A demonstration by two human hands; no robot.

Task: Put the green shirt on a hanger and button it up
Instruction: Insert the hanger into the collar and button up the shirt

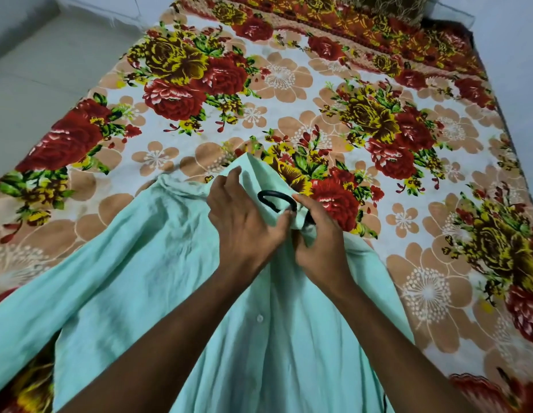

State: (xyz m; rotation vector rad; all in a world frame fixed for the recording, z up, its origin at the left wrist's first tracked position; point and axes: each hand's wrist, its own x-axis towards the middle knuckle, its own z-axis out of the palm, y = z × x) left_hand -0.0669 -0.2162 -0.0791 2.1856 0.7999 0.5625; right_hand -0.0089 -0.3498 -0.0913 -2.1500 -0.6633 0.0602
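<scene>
The pale green shirt point(157, 281) lies spread on the bed, collar end away from me, its left sleeve trailing to the lower left. A black hanger hook point(272, 198) sticks out at the collar; the rest of the hanger is hidden under the cloth. My left hand point(244, 222) pinches the left side of the collar between thumb and fingers. Just right of the hook, my right hand point(321, 242) grips the right collar edge. A white button point(259, 318) shows on the shirt front below my hands.
The bed is covered by a floral sheet point(289, 84) with red and yellow roses. A patterned pillow point(387, 7) lies at the far end. Grey floor point(35, 70) runs along the bed's left side, and a pale wall point(515, 55) along its right.
</scene>
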